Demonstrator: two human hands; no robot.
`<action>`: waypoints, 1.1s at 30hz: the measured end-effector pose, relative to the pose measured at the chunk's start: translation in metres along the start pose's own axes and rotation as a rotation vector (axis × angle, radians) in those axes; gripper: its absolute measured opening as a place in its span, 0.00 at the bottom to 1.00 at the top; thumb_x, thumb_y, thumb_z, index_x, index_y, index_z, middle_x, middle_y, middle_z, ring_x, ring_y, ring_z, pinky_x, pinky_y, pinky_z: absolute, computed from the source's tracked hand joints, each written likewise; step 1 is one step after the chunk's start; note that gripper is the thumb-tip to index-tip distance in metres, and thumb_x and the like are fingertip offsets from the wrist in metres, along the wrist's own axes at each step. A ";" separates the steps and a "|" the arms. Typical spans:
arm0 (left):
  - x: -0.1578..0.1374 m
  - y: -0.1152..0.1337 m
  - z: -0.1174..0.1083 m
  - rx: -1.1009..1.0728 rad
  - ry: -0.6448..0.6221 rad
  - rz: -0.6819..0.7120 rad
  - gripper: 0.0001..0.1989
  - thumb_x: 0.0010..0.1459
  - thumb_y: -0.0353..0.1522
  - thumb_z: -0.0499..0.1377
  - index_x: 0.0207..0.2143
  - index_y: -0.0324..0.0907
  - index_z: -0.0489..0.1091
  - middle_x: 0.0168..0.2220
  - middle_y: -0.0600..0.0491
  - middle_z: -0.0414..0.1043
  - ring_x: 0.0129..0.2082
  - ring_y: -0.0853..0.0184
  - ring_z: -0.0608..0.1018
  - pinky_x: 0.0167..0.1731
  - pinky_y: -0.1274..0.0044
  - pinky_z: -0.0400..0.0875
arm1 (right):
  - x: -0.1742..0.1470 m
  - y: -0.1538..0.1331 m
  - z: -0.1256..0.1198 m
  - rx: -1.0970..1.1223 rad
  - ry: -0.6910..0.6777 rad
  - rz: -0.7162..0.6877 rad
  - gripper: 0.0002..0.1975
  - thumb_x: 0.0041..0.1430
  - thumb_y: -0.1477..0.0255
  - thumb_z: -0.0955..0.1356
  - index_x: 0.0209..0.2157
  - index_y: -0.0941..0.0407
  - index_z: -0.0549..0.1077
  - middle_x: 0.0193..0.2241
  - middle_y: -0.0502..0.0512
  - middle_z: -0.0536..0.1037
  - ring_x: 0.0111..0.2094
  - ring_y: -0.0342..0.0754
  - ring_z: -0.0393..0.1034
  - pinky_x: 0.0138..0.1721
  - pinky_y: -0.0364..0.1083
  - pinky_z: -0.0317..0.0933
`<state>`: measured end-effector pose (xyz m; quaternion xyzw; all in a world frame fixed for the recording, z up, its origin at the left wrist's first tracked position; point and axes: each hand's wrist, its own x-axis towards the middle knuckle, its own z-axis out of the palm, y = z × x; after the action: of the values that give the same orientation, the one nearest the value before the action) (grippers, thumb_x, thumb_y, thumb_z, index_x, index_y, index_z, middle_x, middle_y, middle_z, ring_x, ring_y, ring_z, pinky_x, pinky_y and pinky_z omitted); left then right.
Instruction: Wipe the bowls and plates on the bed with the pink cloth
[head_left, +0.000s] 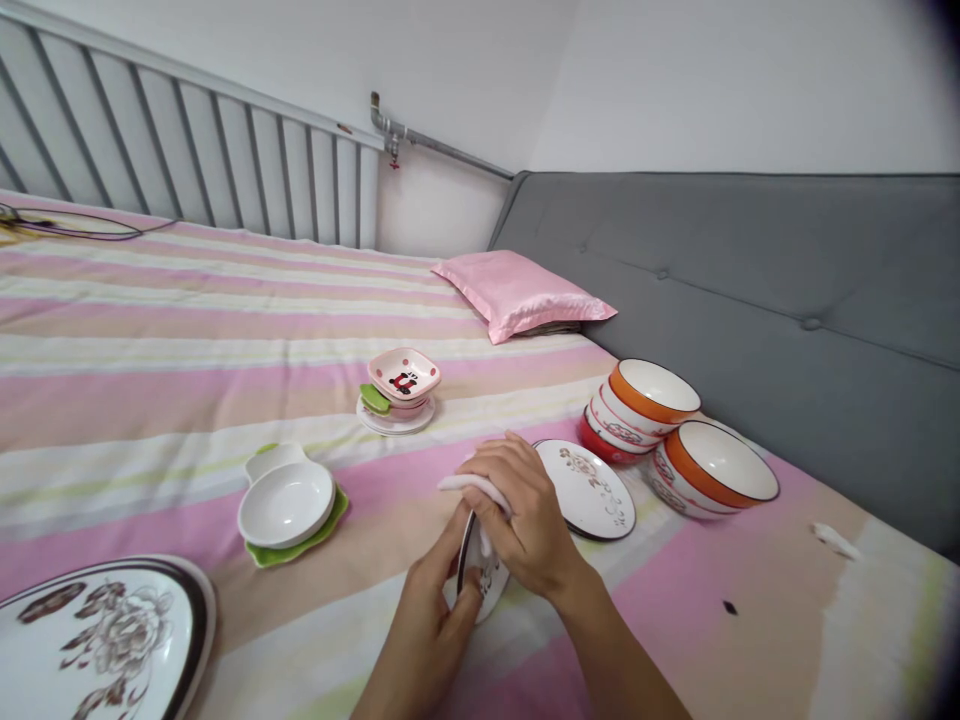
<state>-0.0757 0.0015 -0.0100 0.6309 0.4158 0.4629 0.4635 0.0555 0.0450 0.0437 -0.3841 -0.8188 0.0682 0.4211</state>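
Near the bottom centre, my left hand (435,610) grips a small white plate (489,582) with a dark rim and a brown pattern, held tilted up on edge. My right hand (517,510) is closed on a white cloth (466,484), pressed over the plate's upper edge; part of the plate is hidden behind my fingers. Just right of that hand, a similar patterned plate (589,490) lies flat on the striped bedsheet (300,640).
Orange-rimmed bowls stand in a left stack (630,425) and a right stack (712,475). Small pink dishes (405,378), a white dish (289,505) and large oval plates (97,640) lie leftward. Behind are a pink pillow (517,290), grey headboard (750,270) and radiator (187,130).
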 end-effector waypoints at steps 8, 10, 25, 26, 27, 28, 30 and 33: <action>-0.003 0.000 0.002 0.011 -0.055 0.004 0.28 0.58 0.28 0.48 0.62 0.41 0.55 0.63 0.51 0.53 0.63 0.67 0.56 0.60 0.73 0.48 | -0.003 0.024 0.002 0.075 0.126 0.199 0.13 0.64 0.67 0.59 0.29 0.56 0.68 0.27 0.50 0.70 0.32 0.44 0.63 0.37 0.44 0.54; -0.004 -0.001 0.002 0.008 -0.064 0.003 0.28 0.59 0.28 0.48 0.62 0.42 0.55 0.64 0.52 0.53 0.63 0.67 0.55 0.61 0.72 0.47 | -0.006 0.033 0.005 0.132 0.166 0.296 0.15 0.64 0.65 0.58 0.27 0.56 0.66 0.24 0.48 0.67 0.29 0.43 0.62 0.33 0.42 0.54; -0.002 0.000 0.000 0.011 -0.063 -0.004 0.27 0.59 0.29 0.49 0.62 0.42 0.56 0.63 0.51 0.54 0.63 0.64 0.54 0.61 0.70 0.46 | -0.012 0.058 0.016 0.214 0.359 0.596 0.23 0.63 0.57 0.57 0.19 0.55 0.57 0.15 0.45 0.60 0.21 0.42 0.56 0.25 0.42 0.49; -0.002 0.001 0.000 0.014 -0.071 0.001 0.27 0.59 0.29 0.49 0.62 0.42 0.55 0.63 0.50 0.54 0.64 0.64 0.54 0.61 0.70 0.46 | -0.011 0.054 0.013 0.202 0.357 0.545 0.21 0.63 0.58 0.57 0.20 0.55 0.58 0.16 0.45 0.60 0.21 0.42 0.56 0.25 0.42 0.49; -0.003 0.001 0.000 0.017 -0.078 0.007 0.27 0.59 0.29 0.49 0.62 0.42 0.55 0.63 0.50 0.55 0.64 0.64 0.53 0.61 0.70 0.46 | -0.010 0.049 0.011 0.186 0.344 0.488 0.20 0.64 0.60 0.57 0.21 0.55 0.59 0.17 0.45 0.60 0.22 0.42 0.56 0.26 0.42 0.49; -0.003 0.001 0.000 0.022 -0.083 0.013 0.27 0.59 0.29 0.49 0.62 0.42 0.54 0.62 0.50 0.55 0.64 0.64 0.53 0.61 0.69 0.46 | -0.009 0.042 0.009 0.164 0.321 0.425 0.19 0.65 0.62 0.56 0.22 0.55 0.60 0.19 0.46 0.62 0.23 0.42 0.57 0.27 0.42 0.50; -0.002 0.002 -0.001 0.033 -0.086 0.024 0.27 0.59 0.29 0.49 0.62 0.42 0.54 0.62 0.50 0.56 0.64 0.63 0.53 0.61 0.69 0.47 | -0.007 0.028 0.005 0.105 0.261 0.291 0.17 0.65 0.65 0.56 0.24 0.56 0.64 0.22 0.48 0.65 0.26 0.43 0.59 0.30 0.43 0.52; -0.002 0.003 0.000 0.025 -0.074 0.045 0.27 0.59 0.29 0.49 0.62 0.43 0.56 0.62 0.51 0.57 0.63 0.62 0.56 0.60 0.68 0.49 | -0.004 0.010 0.004 0.010 0.194 0.112 0.15 0.64 0.69 0.57 0.27 0.56 0.68 0.25 0.51 0.69 0.30 0.45 0.61 0.35 0.45 0.52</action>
<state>-0.0760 -0.0008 -0.0070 0.6626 0.3899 0.4441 0.4601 0.0597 0.0496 0.0345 -0.4319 -0.7511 0.0584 0.4959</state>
